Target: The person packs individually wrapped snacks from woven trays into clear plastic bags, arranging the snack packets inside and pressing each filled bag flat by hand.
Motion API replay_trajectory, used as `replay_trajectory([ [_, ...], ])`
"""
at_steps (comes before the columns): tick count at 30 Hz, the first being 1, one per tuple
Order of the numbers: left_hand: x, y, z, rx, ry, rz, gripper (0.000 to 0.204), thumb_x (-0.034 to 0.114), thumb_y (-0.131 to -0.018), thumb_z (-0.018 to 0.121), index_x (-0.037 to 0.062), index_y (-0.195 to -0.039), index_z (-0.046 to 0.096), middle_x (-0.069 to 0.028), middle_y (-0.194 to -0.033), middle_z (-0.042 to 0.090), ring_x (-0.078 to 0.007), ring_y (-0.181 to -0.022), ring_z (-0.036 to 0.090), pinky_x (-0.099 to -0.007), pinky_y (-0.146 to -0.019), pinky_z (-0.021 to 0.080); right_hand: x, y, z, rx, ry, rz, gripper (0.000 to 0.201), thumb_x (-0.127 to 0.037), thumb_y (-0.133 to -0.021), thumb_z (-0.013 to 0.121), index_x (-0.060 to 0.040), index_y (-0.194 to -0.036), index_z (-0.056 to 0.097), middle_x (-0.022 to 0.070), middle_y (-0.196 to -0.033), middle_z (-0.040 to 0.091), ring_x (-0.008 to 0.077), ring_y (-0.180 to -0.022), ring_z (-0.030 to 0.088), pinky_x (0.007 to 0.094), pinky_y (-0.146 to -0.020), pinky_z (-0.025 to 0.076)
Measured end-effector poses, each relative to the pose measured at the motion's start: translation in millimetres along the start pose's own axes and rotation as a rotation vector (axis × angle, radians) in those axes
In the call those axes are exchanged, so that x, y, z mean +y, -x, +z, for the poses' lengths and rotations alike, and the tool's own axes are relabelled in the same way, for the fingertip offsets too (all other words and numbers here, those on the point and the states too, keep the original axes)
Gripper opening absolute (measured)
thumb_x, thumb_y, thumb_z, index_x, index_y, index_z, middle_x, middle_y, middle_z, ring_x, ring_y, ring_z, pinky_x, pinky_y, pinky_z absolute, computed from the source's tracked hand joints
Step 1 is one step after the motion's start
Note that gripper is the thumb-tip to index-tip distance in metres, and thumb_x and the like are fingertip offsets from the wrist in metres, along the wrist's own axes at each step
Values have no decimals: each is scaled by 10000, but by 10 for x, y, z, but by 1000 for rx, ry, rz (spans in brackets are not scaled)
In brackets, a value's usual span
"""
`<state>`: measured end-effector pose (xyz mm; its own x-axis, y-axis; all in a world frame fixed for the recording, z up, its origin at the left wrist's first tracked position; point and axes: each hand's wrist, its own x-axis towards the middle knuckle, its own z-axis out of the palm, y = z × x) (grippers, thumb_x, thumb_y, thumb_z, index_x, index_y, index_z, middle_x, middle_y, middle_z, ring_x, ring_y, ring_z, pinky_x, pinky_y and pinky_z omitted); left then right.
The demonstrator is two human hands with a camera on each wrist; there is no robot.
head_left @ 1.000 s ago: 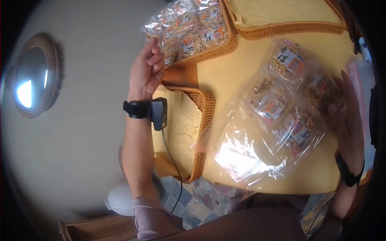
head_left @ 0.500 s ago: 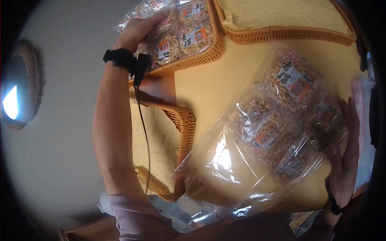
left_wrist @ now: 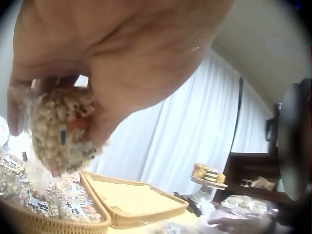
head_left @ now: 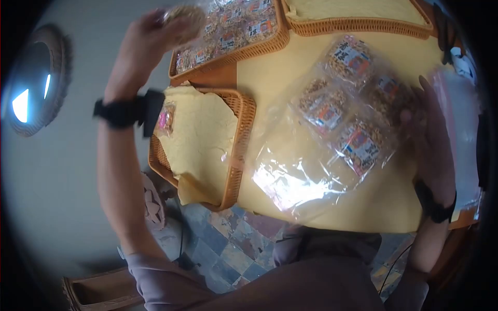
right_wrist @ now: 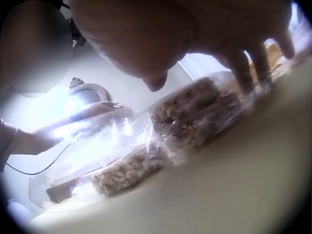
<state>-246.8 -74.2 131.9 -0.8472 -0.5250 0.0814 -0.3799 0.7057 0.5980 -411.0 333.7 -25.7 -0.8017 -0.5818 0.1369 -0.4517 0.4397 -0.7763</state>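
My left hand (head_left: pixel 142 46) grips a clear-wrapped puffed-grain cake (head_left: pixel 184 23), raised beside the upper basket; in the left wrist view the thumb and fingers pinch the wrapped cake (left_wrist: pixel 61 129) from both sides. Several like it, with printed labels, fill that wicker basket (head_left: pixel 282 39). On the yellow tabletop lies a big clear plastic bag (head_left: pixel 270 155) with several wrapped cakes (head_left: pixel 348 61) inside. At the bag's right side rests my right hand (head_left: pixel 436 135), its fingers long and straight. The right wrist view has those fingers (right_wrist: pixel 239 73) reaching down at the bagged cakes (right_wrist: pixel 185 109).
A paper-lined wicker basket (head_left: pixel 241 129) at the left table edge holds one small wrapped pack (head_left: pixel 166 119). Another lined basket (head_left: pixel 358 27) stands at the back. Flat clear plastic bags (head_left: pixel 461 135) lie along the right edge. A round mirror (head_left: pixel 39 83) hangs on the wall.
My left hand reached down into the basket of wrapped cakes, then came up and leftward with one in its grip. The right hand stays beside the bag.
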Motion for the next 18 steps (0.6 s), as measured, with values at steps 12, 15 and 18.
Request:
replay_trajectory([
  [12,730,1898,446,-685,-3,61,377,70,-873,775,56,-1242,698,-138,-1210,725,-278,-1051,724,-377,-934,592,78,-66,66,36,-79,-57,675,-338,-997,693,36,-1499,440,219,-1273,613,240,-1040,665,351,-920,518],
  [15,584,1927,1013,-359,-213,154,399,77,-873,749,54,-1264,676,-147,-1253,697,-298,-1094,706,-392,-965,585,122,-55,57,61,-27,-87,660,-376,-992,689,59,-1443,480,236,-1231,625,289,-1036,664,382,-912,515],
  [18,459,1893,1361,-190,-428,399,434,57,-853,713,46,-1284,662,-139,-1294,673,-308,-1175,670,-405,-995,574,112,-77,16,93,-5,-215,634,-383,-985,686,81,-1379,509,234,-1113,644,326,-992,643,404,-886,499],
])
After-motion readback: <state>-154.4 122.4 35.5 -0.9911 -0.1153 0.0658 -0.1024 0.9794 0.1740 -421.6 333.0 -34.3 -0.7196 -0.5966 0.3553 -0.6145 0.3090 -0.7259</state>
